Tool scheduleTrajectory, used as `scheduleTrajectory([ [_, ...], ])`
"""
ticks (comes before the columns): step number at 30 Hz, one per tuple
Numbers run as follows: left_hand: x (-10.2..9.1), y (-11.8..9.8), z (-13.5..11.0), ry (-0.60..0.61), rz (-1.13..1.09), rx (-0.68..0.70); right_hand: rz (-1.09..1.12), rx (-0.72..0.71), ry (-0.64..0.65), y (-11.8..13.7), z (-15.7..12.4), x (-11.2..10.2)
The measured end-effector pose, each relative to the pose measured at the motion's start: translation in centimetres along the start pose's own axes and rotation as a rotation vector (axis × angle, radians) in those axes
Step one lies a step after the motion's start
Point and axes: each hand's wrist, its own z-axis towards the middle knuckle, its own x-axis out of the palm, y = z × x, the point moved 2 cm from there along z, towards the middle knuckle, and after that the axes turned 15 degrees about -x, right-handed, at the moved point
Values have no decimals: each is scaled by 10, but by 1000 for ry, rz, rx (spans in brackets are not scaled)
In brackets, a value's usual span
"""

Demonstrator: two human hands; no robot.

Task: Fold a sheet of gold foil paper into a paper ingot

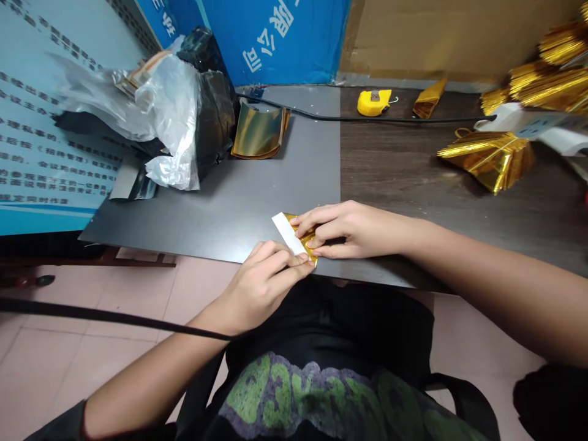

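At the table's near edge lies a small sheet of gold foil paper (309, 236) with a white folded strip (287, 230) along its left side. My left hand (271, 275) pinches the near end of the paper, thumb and fingertips together at its corner. From the right, my right hand (349, 229) presses the gold part down on the table with bent fingertips, covering much of it. Farther back on the grey surface rests a stack of gold foil sheets (258, 131), slightly curled.
A black bag with a crumpled clear plastic bag (172, 104) stands at the left. Behind are a yellow tape measure (373, 103), a folded gold piece (429, 100) and a black cable (321, 116). Fanned gold foil bundles (493, 158) lie at the right.
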Motion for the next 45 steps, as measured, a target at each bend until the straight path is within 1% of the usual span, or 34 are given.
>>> scheduleTrajectory([
  [2, -1, 1, -2, -23, 3, -6, 23, 3, 22, 0, -1, 0],
  [6, -2, 2, -2, -128, 126, -2, 18, 29, 45, 1, 0, -1],
  [9, -2, 1, -1, -167, 122, 14, 13, 21, 56, 3, 2, 0],
  [11, -3, 2, 1, -132, 81, -12, 12, 8, 62, 4, 4, 1],
  [16, -12, 5, 11, 49, -6, -115, -10, 18, 83, 5, 5, 2],
  [21, -17, 7, 31, 146, 32, -141, -57, 45, 73, -1, 3, -3],
  [26, -17, 11, 56, 279, 110, -142, -57, 53, 27, -8, 0, -11],
  [29, -16, 14, 62, 352, 100, -150, -46, 64, 5, -8, 0, -12],
  [31, -15, 15, 62, 372, 64, -171, -35, 84, 4, -7, 1, -11],
  [35, -14, 15, 60, 348, 20, -231, -14, 106, 7, -4, 2, -10],
  [40, -13, 12, 62, 361, 6, -309, -29, 130, 31, -2, 0, -10],
  [45, -10, 9, 63, 331, 12, -356, -46, 167, 47, -2, -1, -9],
])
